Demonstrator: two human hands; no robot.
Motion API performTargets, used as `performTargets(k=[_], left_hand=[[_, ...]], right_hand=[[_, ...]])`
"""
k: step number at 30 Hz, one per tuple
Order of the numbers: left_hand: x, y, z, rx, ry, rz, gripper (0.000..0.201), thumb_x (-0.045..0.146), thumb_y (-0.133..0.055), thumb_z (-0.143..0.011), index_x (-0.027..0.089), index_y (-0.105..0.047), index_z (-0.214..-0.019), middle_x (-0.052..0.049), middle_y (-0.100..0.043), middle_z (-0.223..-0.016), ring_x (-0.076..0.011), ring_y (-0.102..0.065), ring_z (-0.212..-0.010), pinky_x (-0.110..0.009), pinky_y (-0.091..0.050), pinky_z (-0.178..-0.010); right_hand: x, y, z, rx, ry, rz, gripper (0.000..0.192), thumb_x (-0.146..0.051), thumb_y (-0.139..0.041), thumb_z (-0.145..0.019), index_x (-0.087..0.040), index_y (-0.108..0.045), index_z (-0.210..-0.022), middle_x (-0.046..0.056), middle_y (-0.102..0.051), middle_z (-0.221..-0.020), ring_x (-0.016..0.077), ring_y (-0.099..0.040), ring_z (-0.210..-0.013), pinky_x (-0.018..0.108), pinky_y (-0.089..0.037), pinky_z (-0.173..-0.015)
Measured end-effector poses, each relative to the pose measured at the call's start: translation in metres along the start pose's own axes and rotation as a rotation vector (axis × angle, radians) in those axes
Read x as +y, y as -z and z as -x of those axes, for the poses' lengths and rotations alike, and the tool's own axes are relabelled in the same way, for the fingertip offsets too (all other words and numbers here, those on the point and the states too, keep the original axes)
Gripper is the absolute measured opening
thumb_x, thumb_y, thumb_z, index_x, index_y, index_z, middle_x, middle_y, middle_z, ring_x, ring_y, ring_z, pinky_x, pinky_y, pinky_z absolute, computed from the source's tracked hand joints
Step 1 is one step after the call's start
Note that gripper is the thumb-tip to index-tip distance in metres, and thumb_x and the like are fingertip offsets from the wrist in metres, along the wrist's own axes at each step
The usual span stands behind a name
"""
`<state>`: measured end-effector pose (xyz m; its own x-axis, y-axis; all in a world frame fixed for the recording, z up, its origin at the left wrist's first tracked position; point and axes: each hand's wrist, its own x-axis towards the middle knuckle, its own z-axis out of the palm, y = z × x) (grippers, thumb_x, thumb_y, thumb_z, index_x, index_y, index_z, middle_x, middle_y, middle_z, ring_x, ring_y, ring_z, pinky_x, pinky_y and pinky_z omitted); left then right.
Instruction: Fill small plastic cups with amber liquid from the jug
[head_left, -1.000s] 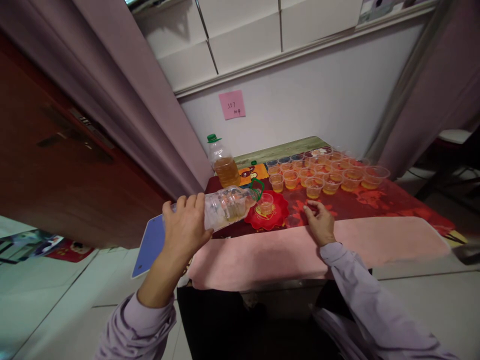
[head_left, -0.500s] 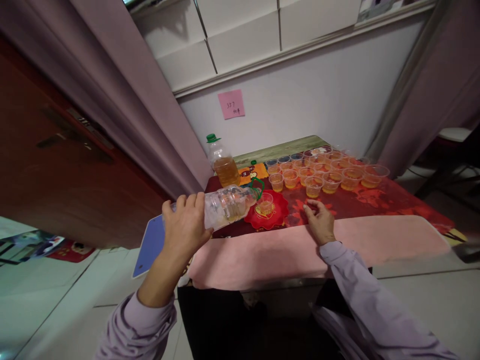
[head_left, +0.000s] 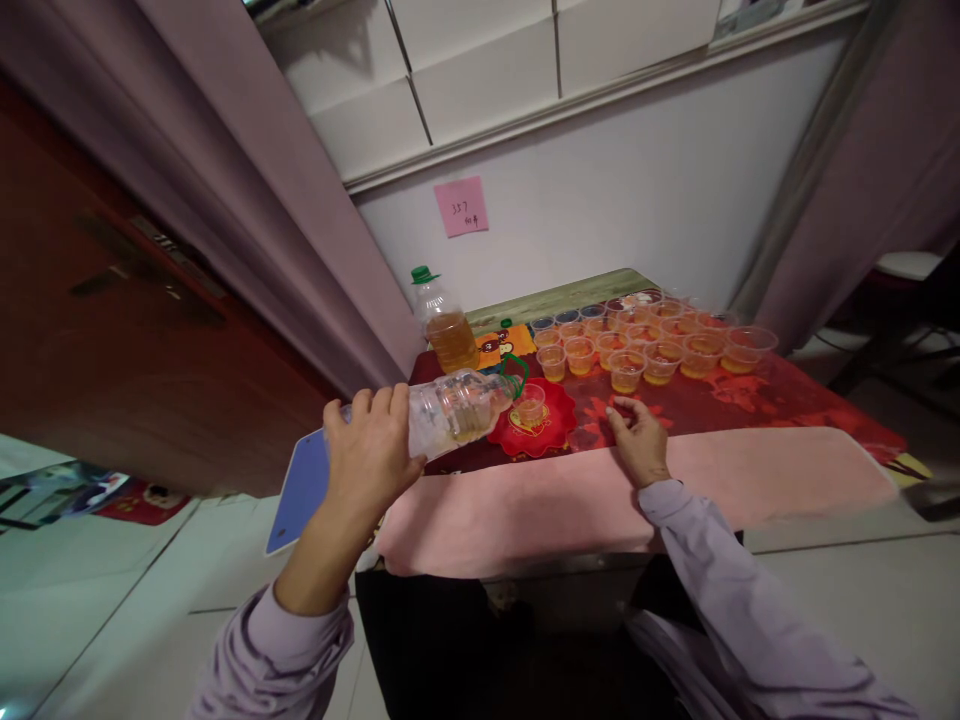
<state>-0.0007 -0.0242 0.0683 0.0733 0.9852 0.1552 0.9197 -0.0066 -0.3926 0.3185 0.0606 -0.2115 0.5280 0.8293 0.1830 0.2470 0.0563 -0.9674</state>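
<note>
My left hand (head_left: 371, 445) is wrapped around a clear plastic bottle (head_left: 457, 410), tilted nearly flat with its neck to the right. A little yellowish liquid lies inside it, and a green handle ring hangs at its neck. The mouth is at the rim of a small clear plastic cup (head_left: 531, 405), standing on a red scalloped plate (head_left: 559, 435). Whether liquid is flowing I cannot tell. To the right of the plate, my right hand (head_left: 639, 442) rests at the table's near side, fingers loosely curled, thumb and forefinger slightly apart, with nothing visible between them.
Several clear cups (head_left: 627, 372) with amber liquid stand in rows at the back right. A large green-capped bottle (head_left: 452, 340) of amber liquid is at the back left. A pink cloth (head_left: 517, 515) covers the near edge of the red-covered table (head_left: 810, 400). Behind is a white wall.
The view has shifted very slightly. Both hands and the tilted bottle keep practically the same positions.
</note>
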Motion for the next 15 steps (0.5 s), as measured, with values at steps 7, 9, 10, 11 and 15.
performTargets(k=[7, 9, 10, 11, 15], left_hand=[[-0.003, -0.008, -0.001, 0.036, -0.021, -0.017, 0.078, 0.027, -0.083, -0.080, 0.013, -0.056, -0.152, -0.025, -0.071, -0.146, -0.0467, -0.059, -0.138, -0.068, -0.041, -0.119], [-0.005, -0.012, -0.002, 0.050, -0.024, -0.010, 0.079, 0.027, -0.083, -0.079, 0.013, -0.056, -0.152, -0.024, -0.071, -0.145, -0.0465, -0.059, -0.137, -0.068, -0.041, -0.119], [-0.006, -0.013, -0.002, 0.061, -0.025, -0.004, 0.079, 0.027, -0.084, -0.078, 0.014, -0.057, -0.151, -0.024, -0.072, -0.144, -0.0464, -0.059, -0.137, -0.068, -0.041, -0.119], [-0.007, -0.015, -0.002, 0.071, -0.028, 0.004, 0.080, 0.027, -0.084, -0.077, 0.015, -0.057, -0.151, -0.023, -0.072, -0.143, -0.0464, -0.059, -0.137, -0.068, -0.041, -0.119], [-0.013, -0.028, -0.002, 0.107, -0.033, 0.073, 0.082, 0.030, -0.087, -0.075, 0.016, -0.058, -0.150, -0.023, -0.072, -0.143, -0.0464, -0.060, -0.136, -0.069, -0.040, -0.120]], right_hand=[[0.003, -0.001, -0.001, -0.003, -0.002, -0.021, 0.074, -0.079, -0.068, -0.083, -0.015, -0.079, -0.119, 0.014, -0.081, -0.093, 0.0271, -0.072, -0.077, 0.045, -0.059, -0.082], [0.005, -0.002, -0.001, -0.005, 0.002, -0.021, 0.073, -0.078, -0.068, -0.084, -0.015, -0.079, -0.119, 0.014, -0.082, -0.095, 0.0263, -0.070, -0.076, 0.044, -0.058, -0.080], [0.006, -0.002, -0.001, -0.004, 0.005, -0.018, 0.073, -0.077, -0.068, -0.084, -0.015, -0.079, -0.119, 0.014, -0.082, -0.096, 0.0261, -0.070, -0.075, 0.044, -0.058, -0.080], [0.006, -0.002, -0.002, -0.004, 0.008, -0.013, 0.072, -0.077, -0.068, -0.083, -0.015, -0.079, -0.118, 0.015, -0.082, -0.096, 0.0262, -0.070, -0.076, 0.044, -0.058, -0.080], [0.007, -0.002, -0.002, -0.005, 0.017, -0.008, 0.070, -0.074, -0.068, -0.084, -0.014, -0.079, -0.118, 0.016, -0.082, -0.098, 0.0265, -0.071, -0.076, 0.045, -0.059, -0.082]])
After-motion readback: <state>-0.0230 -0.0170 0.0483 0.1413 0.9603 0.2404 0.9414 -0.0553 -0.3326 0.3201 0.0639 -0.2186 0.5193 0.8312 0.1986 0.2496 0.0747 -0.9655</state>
